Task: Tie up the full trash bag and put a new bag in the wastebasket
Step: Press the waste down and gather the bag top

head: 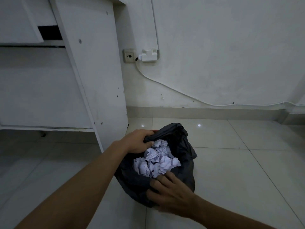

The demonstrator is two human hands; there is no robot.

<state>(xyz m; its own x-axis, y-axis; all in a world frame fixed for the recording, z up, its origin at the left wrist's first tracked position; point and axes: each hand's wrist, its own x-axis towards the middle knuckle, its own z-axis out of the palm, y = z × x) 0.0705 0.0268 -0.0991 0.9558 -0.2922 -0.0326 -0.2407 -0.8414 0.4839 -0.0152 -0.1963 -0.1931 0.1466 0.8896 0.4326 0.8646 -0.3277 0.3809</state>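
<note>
Two bare forearms reached down to a black trash bag (183,146), open on the glossy pale-tiled floor (231,154) and full of crumpled paper (156,161). The left hand (140,141) had its fingers curled over the far rim, and the right hand (171,194) had its fingers clamped on the near plastic. A white desk (92,71) stood close on the left, and behind it the white wall (231,47) carried a socket (129,56), a plug (149,55) and a trailing cable (173,90).

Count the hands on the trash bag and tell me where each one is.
2. The left hand holds the trash bag at its far-left rim; the right hand holds the near rim. None seems hidden.
</note>
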